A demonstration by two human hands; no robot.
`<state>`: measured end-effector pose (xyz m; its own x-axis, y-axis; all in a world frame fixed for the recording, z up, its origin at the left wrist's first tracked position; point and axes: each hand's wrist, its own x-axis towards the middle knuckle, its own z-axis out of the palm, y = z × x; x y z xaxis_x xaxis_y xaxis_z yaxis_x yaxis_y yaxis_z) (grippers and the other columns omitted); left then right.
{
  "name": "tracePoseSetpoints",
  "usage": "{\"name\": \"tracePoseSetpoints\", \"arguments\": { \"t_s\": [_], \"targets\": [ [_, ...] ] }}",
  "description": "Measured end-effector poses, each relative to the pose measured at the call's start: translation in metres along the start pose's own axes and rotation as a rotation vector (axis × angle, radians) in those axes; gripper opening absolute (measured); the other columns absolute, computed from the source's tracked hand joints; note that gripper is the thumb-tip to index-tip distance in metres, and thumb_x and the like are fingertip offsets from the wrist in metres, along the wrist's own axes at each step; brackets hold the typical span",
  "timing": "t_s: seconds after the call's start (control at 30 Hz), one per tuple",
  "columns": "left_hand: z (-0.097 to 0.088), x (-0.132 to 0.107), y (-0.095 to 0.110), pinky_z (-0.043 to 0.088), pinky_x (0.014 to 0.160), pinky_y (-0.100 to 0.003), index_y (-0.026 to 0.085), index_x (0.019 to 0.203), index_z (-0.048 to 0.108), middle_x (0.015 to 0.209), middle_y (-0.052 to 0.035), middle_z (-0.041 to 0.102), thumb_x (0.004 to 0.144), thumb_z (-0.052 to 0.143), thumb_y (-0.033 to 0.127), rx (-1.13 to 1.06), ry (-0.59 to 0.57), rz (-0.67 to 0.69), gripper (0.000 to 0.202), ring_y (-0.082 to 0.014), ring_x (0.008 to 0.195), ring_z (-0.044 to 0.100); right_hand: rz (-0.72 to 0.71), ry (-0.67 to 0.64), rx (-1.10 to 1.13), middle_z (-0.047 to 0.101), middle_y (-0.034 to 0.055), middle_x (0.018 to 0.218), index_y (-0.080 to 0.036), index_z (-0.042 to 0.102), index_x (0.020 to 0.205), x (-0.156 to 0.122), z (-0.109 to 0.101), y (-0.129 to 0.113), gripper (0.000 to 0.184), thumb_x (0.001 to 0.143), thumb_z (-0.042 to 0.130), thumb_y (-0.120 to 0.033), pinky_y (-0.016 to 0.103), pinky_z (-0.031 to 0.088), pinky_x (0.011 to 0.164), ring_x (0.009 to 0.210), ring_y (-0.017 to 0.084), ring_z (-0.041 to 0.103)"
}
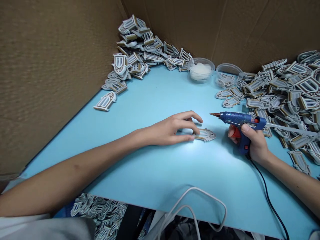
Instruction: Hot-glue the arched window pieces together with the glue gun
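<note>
A small arched window-shaped piece [205, 134], white and grey with brown trim, lies flat on the blue table. My left hand [175, 128] reaches in from the left and holds its near-left end between thumb and a fingertip, with another finger lifted apart. To the right, my right hand [255, 141] is wrapped around the handle of a blue glue gun [235, 118], fingers at its red trigger. The gun's nozzle points left, above the table and apart from the piece. A white glue stick [291, 128] sticks out of its back.
Arched pieces are heaped at the back left [135, 50] and right [282, 90]. Two clear tubs, one with white material [200, 71], another [228, 75], stand at the back. Cardboard walls [200, 26] border the table [150, 173]. A black cord [266, 190] and white cable [200, 190] cross the front.
</note>
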<state>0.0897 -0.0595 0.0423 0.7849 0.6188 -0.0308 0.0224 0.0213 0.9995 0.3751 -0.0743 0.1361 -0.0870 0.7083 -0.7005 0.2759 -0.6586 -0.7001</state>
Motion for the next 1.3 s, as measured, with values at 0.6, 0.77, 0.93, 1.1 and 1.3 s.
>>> {"name": "tracePoseSetpoints", "arguments": {
  "t_s": [0.6, 0.77, 0.93, 1.1, 1.3],
  "targets": [
    [-0.002, 0.004, 0.002, 0.050, 0.085, -0.030, 0.016, 0.107, 0.067, 0.119, -0.0123, 0.071, 0.106, 0.054, 0.044, 0.068, 0.203, -0.056, 0.031, -0.0192, 0.102, 0.065, -0.019, -0.006, 0.186, 0.072, 0.0058, 0.071, -0.018, 0.077, 0.073, 0.001, -0.002, 0.006, 0.040, 0.086, 0.078, -0.056, 0.026, 0.043, 0.050, 0.055, 0.013, 0.052],
    [0.004, 0.004, -0.003, 0.046, 0.108, -0.040, 0.021, 0.139, 0.062, 0.139, -0.0137, 0.066, 0.106, 0.056, 0.039, 0.255, -0.054, 0.061, 0.038, -0.0249, 0.123, 0.060, -0.029, -0.011, 0.191, 0.072, 0.0053, 0.071, -0.018, 0.077, 0.073, 0.000, -0.002, 0.007, 0.039, 0.086, 0.078, -0.055, 0.026, 0.043, 0.050, 0.055, 0.013, 0.053],
    [-0.001, 0.001, -0.003, 0.050, 0.088, -0.033, 0.016, 0.130, 0.067, 0.099, -0.0084, 0.069, 0.099, 0.066, 0.044, 0.230, -0.027, 0.112, 0.041, -0.0196, 0.092, 0.063, -0.030, -0.017, 0.190, 0.072, 0.0047, 0.071, -0.018, 0.077, 0.074, -0.001, -0.003, 0.007, 0.039, 0.086, 0.078, -0.055, 0.027, 0.043, 0.051, 0.055, 0.013, 0.053],
    [0.000, 0.000, 0.000, 0.049, 0.090, -0.035, 0.022, 0.143, 0.064, 0.114, -0.0122, 0.064, 0.100, 0.062, 0.043, 0.367, -0.161, 0.131, 0.047, -0.0223, 0.101, 0.061, -0.028, -0.017, 0.178, 0.071, 0.0044, 0.070, -0.018, 0.077, 0.074, 0.000, -0.003, 0.006, 0.040, 0.086, 0.078, -0.057, 0.027, 0.042, 0.052, 0.055, 0.013, 0.052],
    [0.000, 0.000, -0.013, 0.048, 0.085, -0.032, 0.016, 0.138, 0.067, 0.109, -0.0112, 0.064, 0.103, 0.058, 0.044, 0.489, 0.005, -0.021, 0.045, -0.0206, 0.095, 0.060, -0.045, -0.046, 0.093, 0.071, 0.0051, 0.073, -0.018, 0.076, 0.075, -0.003, -0.005, 0.014, 0.045, 0.088, 0.074, -0.062, 0.028, 0.042, 0.054, 0.058, 0.015, 0.052]
  ]
}}
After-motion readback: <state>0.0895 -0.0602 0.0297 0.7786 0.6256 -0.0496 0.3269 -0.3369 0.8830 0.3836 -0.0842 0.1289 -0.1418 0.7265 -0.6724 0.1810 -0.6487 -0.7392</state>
